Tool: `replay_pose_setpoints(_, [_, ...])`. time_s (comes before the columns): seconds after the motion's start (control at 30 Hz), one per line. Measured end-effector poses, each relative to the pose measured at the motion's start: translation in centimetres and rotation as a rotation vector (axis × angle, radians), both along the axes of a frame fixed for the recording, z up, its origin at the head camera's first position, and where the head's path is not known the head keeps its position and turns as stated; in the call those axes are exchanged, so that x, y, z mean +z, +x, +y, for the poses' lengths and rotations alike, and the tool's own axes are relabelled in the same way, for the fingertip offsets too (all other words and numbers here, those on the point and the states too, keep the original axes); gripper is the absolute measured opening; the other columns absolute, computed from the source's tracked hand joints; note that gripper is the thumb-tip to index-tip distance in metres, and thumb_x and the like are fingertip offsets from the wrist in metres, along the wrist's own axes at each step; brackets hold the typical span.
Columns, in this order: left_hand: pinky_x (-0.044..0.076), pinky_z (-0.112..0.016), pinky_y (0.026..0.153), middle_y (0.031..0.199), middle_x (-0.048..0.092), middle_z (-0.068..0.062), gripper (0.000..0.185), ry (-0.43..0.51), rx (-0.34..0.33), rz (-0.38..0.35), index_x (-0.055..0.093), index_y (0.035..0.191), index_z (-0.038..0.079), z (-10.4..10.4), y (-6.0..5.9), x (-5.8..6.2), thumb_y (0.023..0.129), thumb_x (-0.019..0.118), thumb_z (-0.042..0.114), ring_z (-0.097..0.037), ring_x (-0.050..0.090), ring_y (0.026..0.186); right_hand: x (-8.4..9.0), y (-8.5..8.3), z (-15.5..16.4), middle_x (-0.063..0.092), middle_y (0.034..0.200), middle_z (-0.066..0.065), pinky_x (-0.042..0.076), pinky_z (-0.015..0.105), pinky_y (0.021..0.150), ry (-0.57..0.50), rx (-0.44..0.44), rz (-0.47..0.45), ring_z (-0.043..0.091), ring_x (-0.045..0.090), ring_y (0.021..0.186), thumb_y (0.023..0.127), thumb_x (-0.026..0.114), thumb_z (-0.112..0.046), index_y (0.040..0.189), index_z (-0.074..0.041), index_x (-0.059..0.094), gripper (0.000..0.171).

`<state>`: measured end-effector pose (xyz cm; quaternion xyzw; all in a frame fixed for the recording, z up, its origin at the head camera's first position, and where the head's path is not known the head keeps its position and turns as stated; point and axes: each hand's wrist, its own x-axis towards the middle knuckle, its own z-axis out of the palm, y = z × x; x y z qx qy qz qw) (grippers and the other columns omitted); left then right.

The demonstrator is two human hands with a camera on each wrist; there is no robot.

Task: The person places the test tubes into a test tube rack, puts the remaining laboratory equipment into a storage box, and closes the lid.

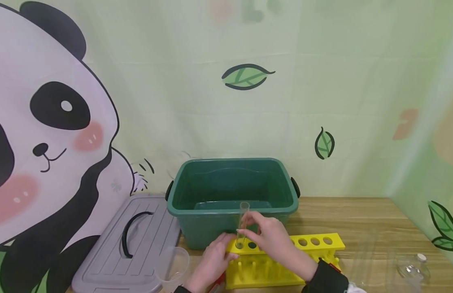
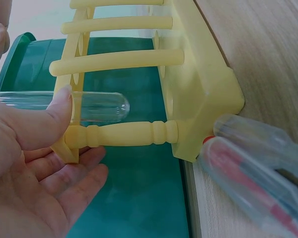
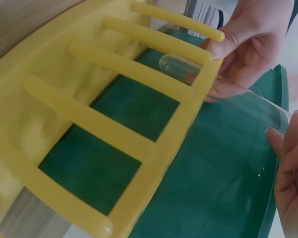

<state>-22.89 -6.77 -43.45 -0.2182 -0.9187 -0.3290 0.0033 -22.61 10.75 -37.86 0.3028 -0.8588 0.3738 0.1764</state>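
A clear test tube [image 1: 244, 215] stands upright, its rounded lower end through the leftmost hole of the yellow test tube rack [image 1: 264, 281]. The thumb and fingers of my right hand [image 1: 273, 240] pinch the tube's upper part. My left hand [image 1: 212, 257] grips the left end of the rack's top plate. In the left wrist view its thumb lies beside the tube and the other fingers curl behind the plate. The right wrist view shows the tube [image 3: 253, 105] spanning from the rack to the right fingertips.
A green bin [image 1: 197, 226] stands behind the rack, with a grey lid [image 1: 102, 254] to its left. A clear plastic cup [image 1: 171, 266] is left of my left hand. Clear bags with something red [image 2: 243, 173] lie near the rack's base. A glass flask [image 1: 413, 269] sits at the right.
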Motion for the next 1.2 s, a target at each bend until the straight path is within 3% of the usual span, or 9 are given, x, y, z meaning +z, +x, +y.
replay_pose_setpoints(0.77, [0.046, -0.039, 0.079, 0.103, 0.053, -0.004, 0.038, -0.005, -0.015, 0.012, 0.055, 0.114, 0.007, 0.0, -0.1, -0.1, 0.079, 0.068, 0.016, -0.018, 0.051, 0.084, -1.6, -0.2, -0.5, 0.067, 0.085, 0.002, 0.037, 0.019, 0.04, 0.047, -0.031, -0.005, 0.001, 0.036, 0.038, 0.078, 0.071, -0.015, 0.095, -0.009, 0.06, 0.021])
replay_pose_setpoints(0.93, [0.047, -0.037, 0.077, 0.101, 0.053, -0.003, 0.038, -0.018, -0.024, 0.034, 0.055, 0.114, 0.007, -0.1, 0.0, -0.2, 0.079, 0.067, 0.016, -0.017, 0.05, 0.081, -2.1, -0.3, -0.5, 0.067, 0.085, 0.005, 0.038, 0.019, 0.042, 0.045, -0.017, -0.009, 0.001, 0.045, 0.044, 0.08, 0.069, -0.017, 0.093, -0.007, 0.061, 0.019])
replay_pose_setpoints(1.2, [0.047, -0.036, 0.077, 0.1, 0.053, -0.003, 0.038, -0.043, -0.019, 0.05, 0.055, 0.114, 0.006, -0.1, 0.0, -0.2, 0.08, 0.067, 0.016, -0.016, 0.051, 0.082, -2.5, -0.5, -0.5, 0.067, 0.086, 0.003, 0.047, 0.02, 0.056, 0.076, -0.02, 0.006, 0.01, 0.06, 0.064, 0.08, 0.069, -0.017, 0.094, -0.009, 0.06, 0.018])
